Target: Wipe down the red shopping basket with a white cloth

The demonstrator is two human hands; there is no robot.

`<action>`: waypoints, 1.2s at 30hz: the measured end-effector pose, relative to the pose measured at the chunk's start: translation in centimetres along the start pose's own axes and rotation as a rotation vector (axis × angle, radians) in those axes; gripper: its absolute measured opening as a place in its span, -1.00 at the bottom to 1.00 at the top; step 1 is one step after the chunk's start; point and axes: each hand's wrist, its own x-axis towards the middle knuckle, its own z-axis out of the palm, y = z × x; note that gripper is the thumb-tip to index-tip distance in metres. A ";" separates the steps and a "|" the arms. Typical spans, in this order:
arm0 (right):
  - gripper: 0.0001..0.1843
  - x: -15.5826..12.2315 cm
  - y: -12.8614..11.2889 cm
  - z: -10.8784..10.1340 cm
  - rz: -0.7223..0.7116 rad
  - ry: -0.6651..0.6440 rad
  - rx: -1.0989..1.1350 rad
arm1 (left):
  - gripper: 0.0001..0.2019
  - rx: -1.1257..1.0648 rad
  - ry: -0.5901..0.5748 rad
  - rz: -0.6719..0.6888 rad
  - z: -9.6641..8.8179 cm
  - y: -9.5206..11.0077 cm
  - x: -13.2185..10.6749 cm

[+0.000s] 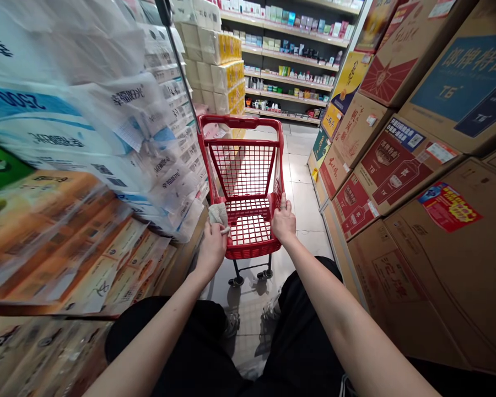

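A red plastic shopping cart (248,252) with grid walls stands on the floor right in front of me. At its left side my left hand (214,245) is closed on a pale, crumpled cloth (219,214), which lies against the cart's left edge. My right hand (284,221) rests on the cart's right side, fingers stretched out along the wall and slightly apart, with nothing else seen in it. Through the grid, the basket shows pale floor beneath. The cart's near black wheels (236,282) stand close to my shoes.
Wrapped paper packs (119,110) are stacked high along the left. Cardboard cartons (413,248) form a wall on the right. Shelves of small boxes and bottles (289,49) close off the far end. The tiled aisle (300,193) between is narrow. A dark pole (177,49) slants down at the left.
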 end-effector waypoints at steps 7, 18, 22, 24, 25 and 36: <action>-0.55 0.0 -0.1 0.7 0.079 0.080 -0.013 | -0.81 0.149 -0.127 -0.054 0.4 -1.7 3.3; -0.61 0.2 0.1 1.0 0.084 0.076 -0.017 | -0.75 0.321 -0.216 -0.008 -0.2 -1.0 3.1; -0.63 0.1 1.7 0.9 0.041 0.087 -0.064 | -0.74 0.331 -0.344 0.009 -1.0 0.9 0.3; -0.64 0.0 2.5 0.7 0.021 0.093 -0.085 | -0.75 0.306 -0.432 0.002 -1.6 2.0 -0.5; -0.64 -0.2 2.9 0.5 0.011 0.092 -0.089 | -0.75 0.284 -0.458 0.001 -1.8 2.4 -0.8; -0.71 -1.0 3.8 -0.1 -0.029 0.074 -0.066 | -0.83 0.211 -0.150 0.374 -0.5 1.5 1.4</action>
